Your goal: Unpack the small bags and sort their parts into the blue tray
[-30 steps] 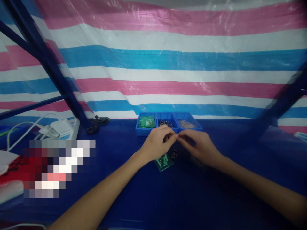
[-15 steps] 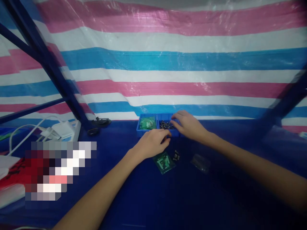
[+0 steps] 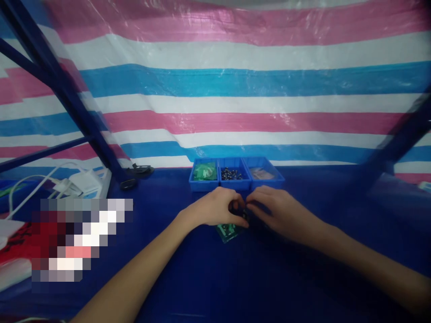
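Reaching over the table, my left hand [image 3: 224,207] has its thumb and forefinger apart, curved around the near side of a few small dark metal pieces [image 3: 245,216]. Below its palm lies a clear packet with green contents [image 3: 229,232], partly covered. My right hand [image 3: 278,210] is just to the right, its fingertips drawn close together beside those pieces. Whatever those fingertips pinch is too small to make out. Behind both hands stands a blue bin of small dark metal parts [image 3: 231,174].
Left of that bin is a blue bin with green packets [image 3: 205,172]; right of it, one with pale clear bags [image 3: 261,174]. White cables and a charger [image 3: 84,181] lie at the left. A dark blue frame post [image 3: 72,107] rises there, before striped sheeting [image 3: 235,83].
My right hand has come back from the middle bin toward me, uncovering the right bin and hiding the clear bag on the table. My left hand's thumb has moved down and right toward the metal pieces.
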